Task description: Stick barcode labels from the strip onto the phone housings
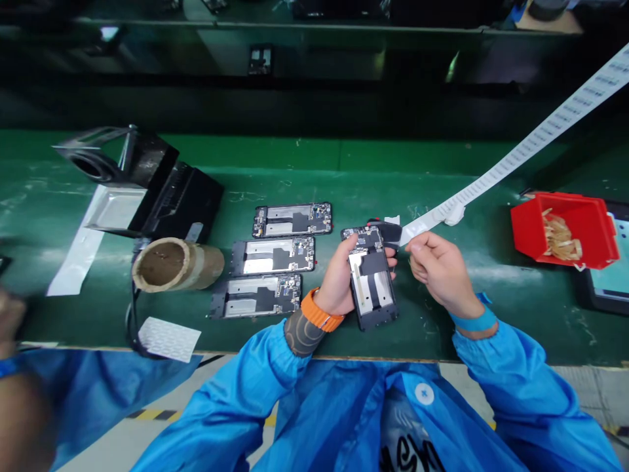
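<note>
My left hand is closed around an opened phone chassis, its circuit board at the far end and its metal bay facing up. Thumb and fingers of my right hand are pinched together just right of that chassis. The pinch is at the near end of a long white label strip printed with dark codes; what lies between the fingertips is too small to make out. A dark flat piece shows behind the held chassis. To the left lie three similar chassis in a column.
A red bin with tan bands stands at right, over a phone-like device. On the left are a black machine, a cardboard tube and a white label sheet. Another person's hand shows at the left edge.
</note>
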